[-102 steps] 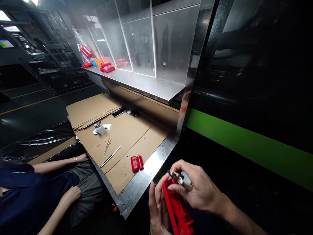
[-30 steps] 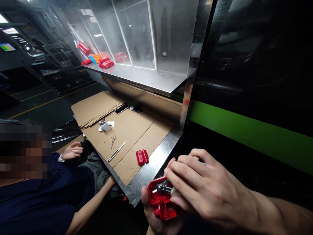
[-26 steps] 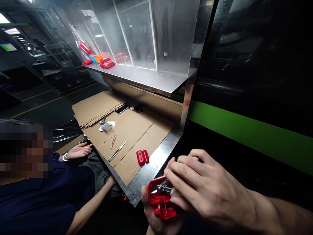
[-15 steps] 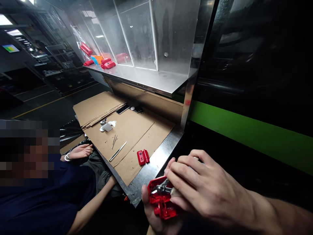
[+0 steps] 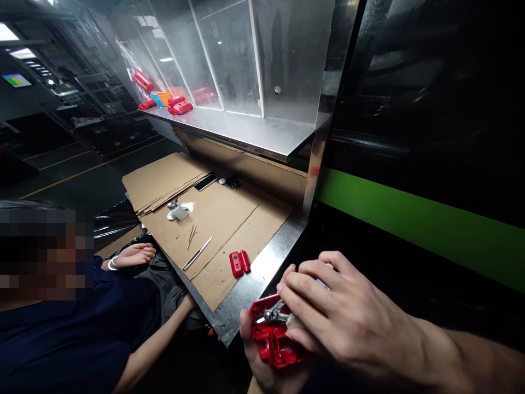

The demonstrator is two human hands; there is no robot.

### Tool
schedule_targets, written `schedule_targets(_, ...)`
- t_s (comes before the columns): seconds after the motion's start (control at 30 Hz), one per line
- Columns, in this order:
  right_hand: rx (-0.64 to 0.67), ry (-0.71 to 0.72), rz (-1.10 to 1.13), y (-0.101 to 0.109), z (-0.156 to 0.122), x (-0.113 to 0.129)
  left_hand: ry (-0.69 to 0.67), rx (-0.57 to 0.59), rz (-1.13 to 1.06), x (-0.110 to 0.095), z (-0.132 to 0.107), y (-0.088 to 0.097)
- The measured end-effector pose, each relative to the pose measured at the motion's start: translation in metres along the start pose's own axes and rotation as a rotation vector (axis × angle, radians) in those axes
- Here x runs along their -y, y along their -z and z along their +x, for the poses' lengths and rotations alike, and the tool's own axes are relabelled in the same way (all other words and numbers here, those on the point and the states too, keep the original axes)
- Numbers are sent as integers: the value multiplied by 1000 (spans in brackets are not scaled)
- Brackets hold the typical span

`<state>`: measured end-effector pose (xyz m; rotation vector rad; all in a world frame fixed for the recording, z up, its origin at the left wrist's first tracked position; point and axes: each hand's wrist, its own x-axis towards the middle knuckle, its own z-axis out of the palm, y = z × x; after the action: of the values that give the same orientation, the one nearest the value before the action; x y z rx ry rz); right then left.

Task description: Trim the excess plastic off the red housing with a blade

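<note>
Low in the view, my left hand (image 5: 256,358) is closed around a red plastic housing (image 5: 283,350), its hollow side turned up and its thumb along the left edge. My right hand (image 5: 340,306) comes over from the right, fingers wrapped round a pair of metal pliers (image 5: 271,316). The jaws of the pliers lie inside the upper hollow of the housing; most of the handles is hidden by my fingers. Another red plastic housing (image 5: 239,264) lies on the cardboard near the bench's metal edge, beyond my hands.
Cardboard (image 5: 229,219) covers the metal bench (image 5: 283,249). On it are a knife (image 5: 197,253), tweezers (image 5: 191,237), a phone (image 5: 205,183) and a small metal device (image 5: 177,210). More red parts (image 5: 180,106) stand on the shelf (image 5: 262,131). A co-worker (image 5: 82,334) sits at left.
My hands and the pliers stay almost in place, with the housing shifted very slightly. The co-worker's head has moved a little down and left.
</note>
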<state>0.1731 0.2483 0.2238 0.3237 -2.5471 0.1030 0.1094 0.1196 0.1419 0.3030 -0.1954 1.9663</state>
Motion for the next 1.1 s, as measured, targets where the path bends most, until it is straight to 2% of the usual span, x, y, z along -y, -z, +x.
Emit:
schedule_targets(0.2,25,13,19,-2,0,-1,8,-94,50,2,-2,2)
schedule_targets(0.23,19,23,23,-3,0,-3,28,-131,65,1,-4,3)
schedule_targets(0.3,-4,53,38,-3,-2,-6,52,-278,82,1,-9,5)
schedule_targets(0.4,-29,57,62,-1,-11,-11,8,-439,120,1,-15,13)
schedule_targets(0.43,-33,13,73,0,-16,-11,-11,-444,161,0,-16,17)
schedule_targets(0.5,-35,-179,207,1,-24,-9,-52,-401,293,-2,-15,25)
schedule_targets(0.6,-30,-528,726,-3,-32,2,-140,-365,582,-8,-12,35)
schedule_targets(0.67,1,-671,1066,-11,-32,13,-168,-384,798,-12,-10,37)
schedule_targets(0.77,66,-838,1353,-24,-30,26,-163,-378,1043,-13,-11,35)
schedule_targets(0.9,57,-913,1406,-29,-32,31,-226,-380,1121,-8,-11,32)
schedule_targets(1.1,13,-969,1358,-27,-37,32,-234,-339,1273,-12,-10,33)
